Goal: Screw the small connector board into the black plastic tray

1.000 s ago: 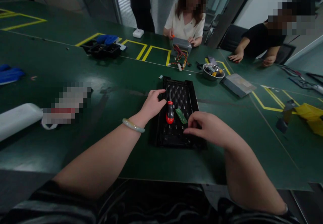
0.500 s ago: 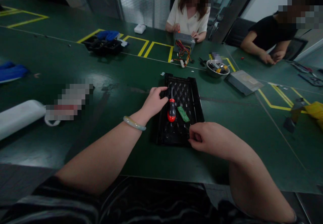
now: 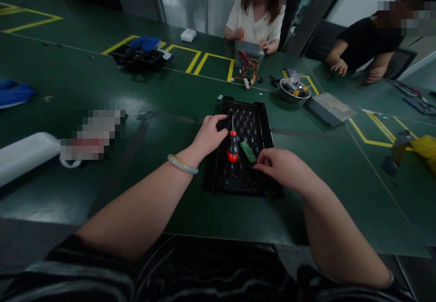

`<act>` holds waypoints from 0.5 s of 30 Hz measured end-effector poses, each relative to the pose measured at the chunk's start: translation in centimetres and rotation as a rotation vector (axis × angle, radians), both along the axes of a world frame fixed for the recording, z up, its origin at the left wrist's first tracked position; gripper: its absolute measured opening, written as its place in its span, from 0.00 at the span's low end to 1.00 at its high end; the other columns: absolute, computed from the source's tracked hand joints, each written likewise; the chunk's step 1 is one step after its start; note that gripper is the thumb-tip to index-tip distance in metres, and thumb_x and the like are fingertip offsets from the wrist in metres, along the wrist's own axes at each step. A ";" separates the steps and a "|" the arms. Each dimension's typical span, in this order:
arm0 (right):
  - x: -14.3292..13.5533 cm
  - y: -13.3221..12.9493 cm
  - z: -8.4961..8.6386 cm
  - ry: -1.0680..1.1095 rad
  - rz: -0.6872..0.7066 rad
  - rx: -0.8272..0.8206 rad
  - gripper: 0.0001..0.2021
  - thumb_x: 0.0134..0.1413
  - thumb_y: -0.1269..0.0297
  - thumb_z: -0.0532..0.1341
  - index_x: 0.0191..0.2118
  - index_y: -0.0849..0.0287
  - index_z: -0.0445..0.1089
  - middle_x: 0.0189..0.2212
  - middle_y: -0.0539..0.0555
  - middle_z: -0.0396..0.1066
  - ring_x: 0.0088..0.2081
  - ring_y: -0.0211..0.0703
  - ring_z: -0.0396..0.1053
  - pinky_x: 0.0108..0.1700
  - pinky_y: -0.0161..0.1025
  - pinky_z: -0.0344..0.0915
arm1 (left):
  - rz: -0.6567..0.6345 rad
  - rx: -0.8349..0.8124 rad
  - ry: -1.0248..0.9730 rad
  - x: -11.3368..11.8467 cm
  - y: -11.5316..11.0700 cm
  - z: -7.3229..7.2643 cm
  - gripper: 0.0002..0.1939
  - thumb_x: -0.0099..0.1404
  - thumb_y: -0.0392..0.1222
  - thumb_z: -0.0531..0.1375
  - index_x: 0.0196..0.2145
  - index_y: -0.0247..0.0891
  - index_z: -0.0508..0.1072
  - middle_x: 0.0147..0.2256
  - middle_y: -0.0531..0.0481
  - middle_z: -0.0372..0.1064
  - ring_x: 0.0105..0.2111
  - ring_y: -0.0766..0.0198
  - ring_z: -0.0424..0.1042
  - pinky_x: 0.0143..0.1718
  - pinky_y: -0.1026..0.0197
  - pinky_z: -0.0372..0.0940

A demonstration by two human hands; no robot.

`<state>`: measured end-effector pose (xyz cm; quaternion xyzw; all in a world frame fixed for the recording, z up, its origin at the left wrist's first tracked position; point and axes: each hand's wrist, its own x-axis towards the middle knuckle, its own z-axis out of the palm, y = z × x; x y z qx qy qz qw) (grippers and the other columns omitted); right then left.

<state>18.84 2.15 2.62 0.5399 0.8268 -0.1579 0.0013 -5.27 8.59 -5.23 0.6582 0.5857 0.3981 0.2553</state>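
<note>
Up along the black tray (image 3: 240,184) went the right hand (image 3: 285,168). Its fingertips, close together, are now by the green board (image 3: 248,151) in the tray; I cannot tell if they pinch anything. The left hand (image 3: 208,136), thumb and finger apart, is at the tray's left edge.

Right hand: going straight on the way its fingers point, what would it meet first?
Probably the green circuit board, just beyond the right hand; the hand's height above the black tray is unclear.
</note>
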 end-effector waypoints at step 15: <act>0.3 -1.7 1.6 -0.071 0.485 0.060 0.05 0.59 0.69 0.63 0.35 0.53 0.77 0.32 0.48 0.70 0.36 0.38 0.68 0.39 0.37 0.60 | -0.009 0.004 -0.018 0.1 -0.1 0.1 0.24 0.64 0.36 0.61 0.58 0.37 0.68 0.53 0.43 0.60 0.51 0.58 0.66 0.58 0.51 0.63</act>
